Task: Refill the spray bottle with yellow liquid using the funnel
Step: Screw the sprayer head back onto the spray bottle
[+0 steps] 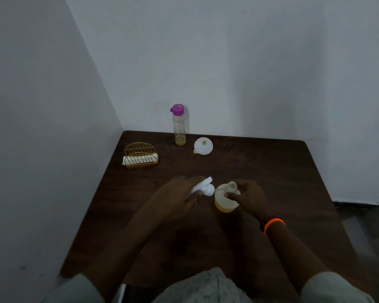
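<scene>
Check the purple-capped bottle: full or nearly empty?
Nearly empty. The purple-capped bottle stands upright with only a shallow yellow layer at its base; the rest looks clear.

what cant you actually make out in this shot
- Head view, spray bottle: right hand covers its far side, so the fill level is unclear.
- Left hand: white spray head is dim and blurred; whether a tissue is with it is unclear.
- Funnel: too small to show residue.
- Purple-capped bottle: contents barely visible in dim light.

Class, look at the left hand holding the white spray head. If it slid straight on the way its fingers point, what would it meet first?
Probably the spray bottle, steadied by the right hand. The left hand and spray head point right, almost touching it, though depth is uncertain.
</scene>
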`<state>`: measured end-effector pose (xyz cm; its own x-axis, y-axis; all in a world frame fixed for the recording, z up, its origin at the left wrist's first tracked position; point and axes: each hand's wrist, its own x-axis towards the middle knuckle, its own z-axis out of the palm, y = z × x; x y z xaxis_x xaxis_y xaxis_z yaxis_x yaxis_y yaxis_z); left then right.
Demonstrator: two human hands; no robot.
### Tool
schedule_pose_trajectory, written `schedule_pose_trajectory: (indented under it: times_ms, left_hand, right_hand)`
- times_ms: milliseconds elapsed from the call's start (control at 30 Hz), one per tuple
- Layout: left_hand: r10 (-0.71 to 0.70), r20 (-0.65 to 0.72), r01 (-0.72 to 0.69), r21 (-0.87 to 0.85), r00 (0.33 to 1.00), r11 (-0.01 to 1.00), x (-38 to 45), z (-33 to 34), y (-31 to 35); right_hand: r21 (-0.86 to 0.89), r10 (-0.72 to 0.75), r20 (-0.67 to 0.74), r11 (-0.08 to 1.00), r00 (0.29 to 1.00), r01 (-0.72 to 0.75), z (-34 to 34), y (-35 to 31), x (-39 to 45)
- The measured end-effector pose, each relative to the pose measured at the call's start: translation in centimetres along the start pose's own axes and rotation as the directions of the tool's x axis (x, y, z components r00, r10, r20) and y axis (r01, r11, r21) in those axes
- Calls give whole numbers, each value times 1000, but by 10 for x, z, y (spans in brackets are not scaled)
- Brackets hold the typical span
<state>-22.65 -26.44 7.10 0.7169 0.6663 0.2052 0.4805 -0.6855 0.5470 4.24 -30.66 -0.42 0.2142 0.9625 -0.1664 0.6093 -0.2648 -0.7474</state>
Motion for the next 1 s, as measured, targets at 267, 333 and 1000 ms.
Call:
schedule_pose_trajectory:
  times_ms: [267, 333, 1000]
  left_hand:
    - [61, -112, -77, -151, 992, 986, 67, 21, 16]
    - [50, -110, -70, -180, 993, 981, 79, 29, 15]
    - [-90, -5, 86, -218, 996, 972, 103, 91, -8]
  right_hand:
    - [17, 43, -31, 999, 999, -42, 4, 5, 2]
    - [23, 54, -32, 998, 998, -53, 4, 4, 3]
    - [-12, 91, -91, 996, 992, -92, 14, 15, 7]
